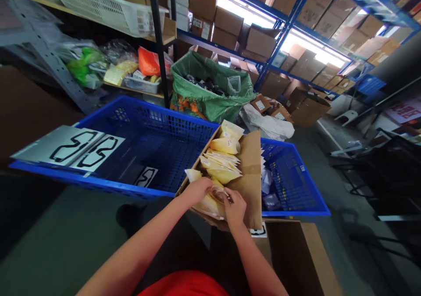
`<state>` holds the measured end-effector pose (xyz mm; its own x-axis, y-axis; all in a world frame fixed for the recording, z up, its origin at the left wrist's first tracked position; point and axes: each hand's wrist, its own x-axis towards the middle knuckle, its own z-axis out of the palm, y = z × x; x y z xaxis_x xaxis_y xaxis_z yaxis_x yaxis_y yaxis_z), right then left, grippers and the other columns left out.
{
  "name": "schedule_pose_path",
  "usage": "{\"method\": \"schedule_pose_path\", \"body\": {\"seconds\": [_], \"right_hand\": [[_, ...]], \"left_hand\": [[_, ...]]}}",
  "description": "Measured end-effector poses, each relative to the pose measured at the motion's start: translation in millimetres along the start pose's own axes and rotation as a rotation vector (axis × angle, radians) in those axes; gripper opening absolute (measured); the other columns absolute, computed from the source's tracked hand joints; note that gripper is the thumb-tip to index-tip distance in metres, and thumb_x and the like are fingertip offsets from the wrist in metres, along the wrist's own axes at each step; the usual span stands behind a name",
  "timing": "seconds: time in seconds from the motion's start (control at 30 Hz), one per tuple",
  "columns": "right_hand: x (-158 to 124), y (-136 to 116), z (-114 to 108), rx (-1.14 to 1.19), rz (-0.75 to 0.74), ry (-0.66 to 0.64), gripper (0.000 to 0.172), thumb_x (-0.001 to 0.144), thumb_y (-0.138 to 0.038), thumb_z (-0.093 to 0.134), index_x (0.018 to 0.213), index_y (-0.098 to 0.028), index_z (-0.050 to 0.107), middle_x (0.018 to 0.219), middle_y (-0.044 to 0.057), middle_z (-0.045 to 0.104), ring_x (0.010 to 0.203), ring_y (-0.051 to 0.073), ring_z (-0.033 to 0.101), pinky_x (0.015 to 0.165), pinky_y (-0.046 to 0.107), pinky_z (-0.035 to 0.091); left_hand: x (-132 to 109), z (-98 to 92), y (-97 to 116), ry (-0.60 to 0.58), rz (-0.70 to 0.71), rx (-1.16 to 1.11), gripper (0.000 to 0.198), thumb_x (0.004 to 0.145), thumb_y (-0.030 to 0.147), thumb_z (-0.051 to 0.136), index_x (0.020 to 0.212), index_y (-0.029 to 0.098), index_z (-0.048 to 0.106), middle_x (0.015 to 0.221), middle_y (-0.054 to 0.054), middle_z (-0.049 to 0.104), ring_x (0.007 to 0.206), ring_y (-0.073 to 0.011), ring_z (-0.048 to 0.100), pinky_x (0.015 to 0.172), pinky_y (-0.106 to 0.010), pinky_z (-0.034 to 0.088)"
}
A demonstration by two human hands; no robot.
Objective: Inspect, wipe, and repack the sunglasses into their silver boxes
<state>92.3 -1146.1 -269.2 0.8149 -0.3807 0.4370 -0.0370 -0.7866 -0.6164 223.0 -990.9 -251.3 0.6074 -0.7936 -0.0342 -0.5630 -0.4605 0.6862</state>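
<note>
An open cardboard box [250, 186] stands at the front edge of the blue crates, packed with cream-yellow sealed pouches [223, 164]. My left hand [197, 190] and my right hand [235, 207] meet over the near end of the box. Between them, both hands pinch a pouch with a clear plastic wrap [219, 195]. The raised brown flap of the box rises just beyond my right hand. Pouches in the box partly hide each other, so I cannot tell how many there are.
Two blue plastic crates [148, 151] [291, 182] lie beyond the box, with flat grey sheets bearing black outlines [67, 147] on the left one. Behind stand a green woven sack [210, 85] and blue steel shelving [279, 37] stacked with cardboard boxes.
</note>
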Motion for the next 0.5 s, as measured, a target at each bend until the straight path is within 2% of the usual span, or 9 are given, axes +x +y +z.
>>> {"method": "schedule_pose_path", "body": {"seconds": [0.13, 0.3, 0.43, 0.5], "right_hand": [[-5.2, -6.2, 1.9, -0.006, -0.048, -0.081, 0.022, 0.096, -0.023, 0.056, 0.087, -0.019, 0.076, 0.085, 0.006, 0.076, 0.077, 0.017, 0.072, 0.073, 0.025, 0.057], [0.2, -8.7, 6.2, -0.143, -0.063, -0.237, 0.020, 0.093, -0.019, 0.059, 0.094, -0.024, 0.079, 0.089, 0.003, 0.079, 0.080, 0.018, 0.074, 0.076, 0.027, 0.057], [12.3, -10.7, 10.7, -0.290, -0.041, -0.412, 0.014, 0.095, -0.028, 0.065, 0.096, -0.023, 0.078, 0.085, 0.003, 0.078, 0.079, 0.018, 0.073, 0.078, 0.029, 0.057], [18.8, -13.0, 15.5, -0.361, -0.028, -0.506, 0.019, 0.098, -0.034, 0.063, 0.093, -0.019, 0.074, 0.082, 0.002, 0.076, 0.076, 0.015, 0.071, 0.078, 0.032, 0.058]], "left_hand": [[0.1, -3.0, 2.4, 0.067, -0.035, 0.026, 0.021, 0.097, 0.034, 0.061, 0.093, 0.014, 0.066, 0.097, -0.005, 0.068, 0.096, -0.0199, 0.065, 0.091, -0.043, 0.053], [-1.0, -6.1, 12.0, 0.168, -0.059, -0.045, 0.021, 0.095, 0.033, 0.063, 0.087, 0.014, 0.065, 0.096, -0.004, 0.068, 0.096, -0.0198, 0.064, 0.091, -0.043, 0.052], [-5.7, -16.3, 17.1, 0.311, -0.113, -0.181, 0.023, 0.095, 0.034, 0.061, 0.085, 0.014, 0.065, 0.095, -0.005, 0.067, 0.094, -0.0193, 0.063, 0.088, -0.040, 0.052], [-11.8, -23.9, 17.8, 0.370, -0.148, -0.278, 0.025, 0.094, 0.038, 0.062, 0.086, 0.014, 0.066, 0.092, -0.005, 0.068, 0.086, -0.0182, 0.064, 0.080, -0.036, 0.053]]}}
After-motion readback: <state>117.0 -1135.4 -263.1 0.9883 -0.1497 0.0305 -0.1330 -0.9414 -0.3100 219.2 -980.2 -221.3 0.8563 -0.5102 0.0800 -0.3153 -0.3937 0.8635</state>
